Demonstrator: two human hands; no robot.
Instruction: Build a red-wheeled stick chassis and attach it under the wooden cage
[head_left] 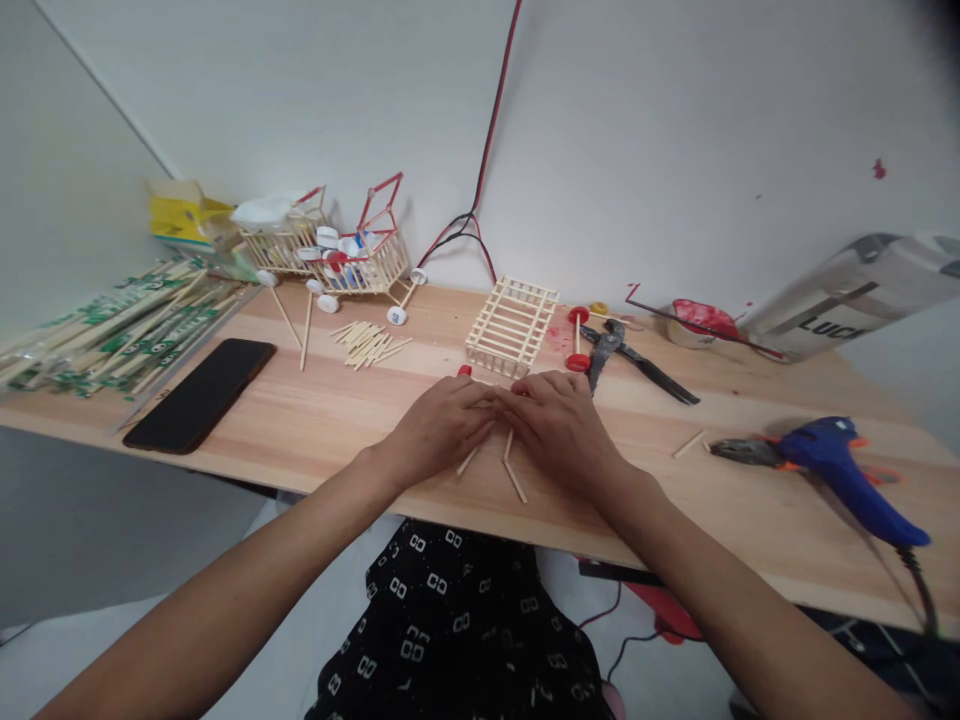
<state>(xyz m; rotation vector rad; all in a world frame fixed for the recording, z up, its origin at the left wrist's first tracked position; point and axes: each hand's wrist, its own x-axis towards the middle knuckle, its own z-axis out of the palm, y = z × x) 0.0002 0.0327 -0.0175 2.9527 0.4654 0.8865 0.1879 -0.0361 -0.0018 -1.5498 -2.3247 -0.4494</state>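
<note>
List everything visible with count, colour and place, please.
Table: one, pale wood, centre
Phone: one, black, left front
Packaged sticks: many, pale, far left
Packet: one, yellow, back left
Carts: two, pale-red, back left
Stick pile: one, pale, left-centre
Stick frame: one, pale, back centre
Wheels: two, red, beside stick frame
Loose sticks: several, pale, front centre
Pincers: one, dark, beside wheels
Cup: one, white-red, back right
Lettered package: one, silver, back right
Glue gun: one, blue, right
Pliers: one, grey-orange, by glue gun
Cable: one, red-black, wall
Garment: one, black-white, bottom
Left hand: one, bare, centre
Right hand: one, bare, centre
</note>
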